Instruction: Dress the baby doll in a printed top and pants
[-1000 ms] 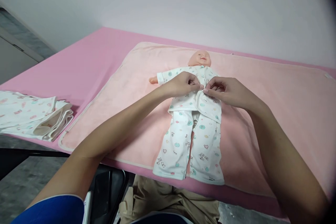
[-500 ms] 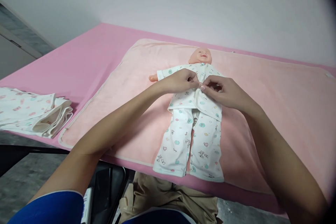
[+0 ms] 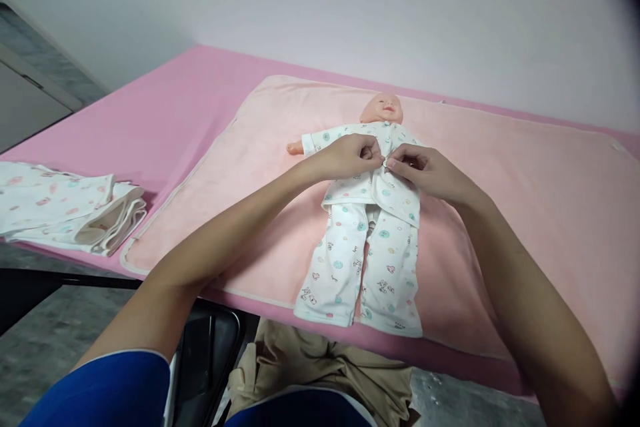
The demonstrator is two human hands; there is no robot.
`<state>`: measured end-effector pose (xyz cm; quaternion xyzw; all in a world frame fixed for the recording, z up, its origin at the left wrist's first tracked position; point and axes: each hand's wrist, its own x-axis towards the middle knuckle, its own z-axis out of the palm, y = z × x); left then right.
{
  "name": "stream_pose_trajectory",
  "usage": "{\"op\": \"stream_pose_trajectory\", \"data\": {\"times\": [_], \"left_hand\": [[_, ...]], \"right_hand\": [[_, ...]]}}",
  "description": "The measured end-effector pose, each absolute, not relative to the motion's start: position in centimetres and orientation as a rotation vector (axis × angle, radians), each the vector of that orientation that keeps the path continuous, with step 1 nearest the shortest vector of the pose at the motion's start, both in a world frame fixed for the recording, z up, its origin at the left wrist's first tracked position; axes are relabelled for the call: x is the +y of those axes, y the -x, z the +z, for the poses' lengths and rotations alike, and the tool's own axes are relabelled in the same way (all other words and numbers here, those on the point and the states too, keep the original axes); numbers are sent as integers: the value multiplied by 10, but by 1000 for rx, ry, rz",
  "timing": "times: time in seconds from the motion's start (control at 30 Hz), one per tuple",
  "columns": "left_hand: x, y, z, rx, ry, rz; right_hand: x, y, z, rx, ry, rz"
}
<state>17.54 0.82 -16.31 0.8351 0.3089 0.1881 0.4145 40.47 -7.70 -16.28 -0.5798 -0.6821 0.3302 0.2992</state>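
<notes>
A baby doll (image 3: 383, 109) lies on its back on a peach blanket (image 3: 500, 167), head toward the wall. It wears a white printed jacket (image 3: 373, 187) and matching trousers (image 3: 363, 260). My left hand (image 3: 347, 155) and my right hand (image 3: 425, 172) meet over the doll's chest. Both pinch the two front edges of the jacket together at its middle seam. The doll's one bare hand (image 3: 294, 147) sticks out to the left.
The blanket lies on a pink table (image 3: 150, 120) against a pale wall. A folded stack of printed baby clothes (image 3: 65, 207) rests at the table's left edge. A black chair (image 3: 205, 360) and tan fabric (image 3: 325, 367) sit below the front edge.
Both hands have shifted slightly up the jacket front, still pinched together at the seam. The view has drifted a little.
</notes>
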Motion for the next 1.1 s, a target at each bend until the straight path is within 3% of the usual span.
{"op": "stream_pose_trajectory", "data": {"times": [0.13, 0.27, 0.67, 0.87, 1.1], "left_hand": [[-15, -156, -169, 800, -2223, 625], [-34, -117, -186, 674, -2347, 660], [-45, -88, -233, 833, -2716, 677], [-49, -84, -231, 1091, -2527, 768], [-67, -77, -220, 1027, -2500, 928]], "right_hand": [[-113, -389, -160, -1872, 1649, 468], [-166, -386, -174, -2007, 1672, 301], [-197, -404, -224, -1863, 1905, 232], [-201, -409, -225, -1690, 1902, 322], [-221, -402, -221, -1763, 1943, 111]]}}
